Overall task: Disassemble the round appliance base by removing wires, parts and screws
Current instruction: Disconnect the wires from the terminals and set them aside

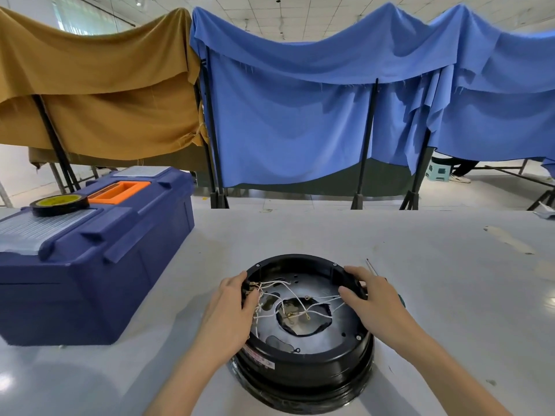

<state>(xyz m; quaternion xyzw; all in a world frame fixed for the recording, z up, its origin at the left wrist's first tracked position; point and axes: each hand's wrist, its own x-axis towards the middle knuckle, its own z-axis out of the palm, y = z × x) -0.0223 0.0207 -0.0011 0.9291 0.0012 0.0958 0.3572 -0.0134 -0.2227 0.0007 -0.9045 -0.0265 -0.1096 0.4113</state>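
The round black base (300, 376) sits open side up on the white table (435, 265), near its front edge and straight before the person. Inside the base, a silver plate with a ragged dark hole in its middle carries a tangle of thin white wires (289, 298), thickest at the base's left wall. A small screw (358, 337) shows at the plate's front right.

The left hand (231, 313) grips the base's left rim, its fingers curled over the edge and in among the wires. The right hand (372, 301) grips the right rim, thumb inside and fingers over the outside.

Just behind the right side of the base a screwdriver (371, 268) lies on the table, mostly hidden by the right hand. To the left of the base, well apart, stands a dark blue toolbox (90, 280) with an orange handle, and a roll of tape (60, 203) lies on its lid. Far behind the base, blue cloth (330, 100) and brown cloth (90, 85) hang over black stands.
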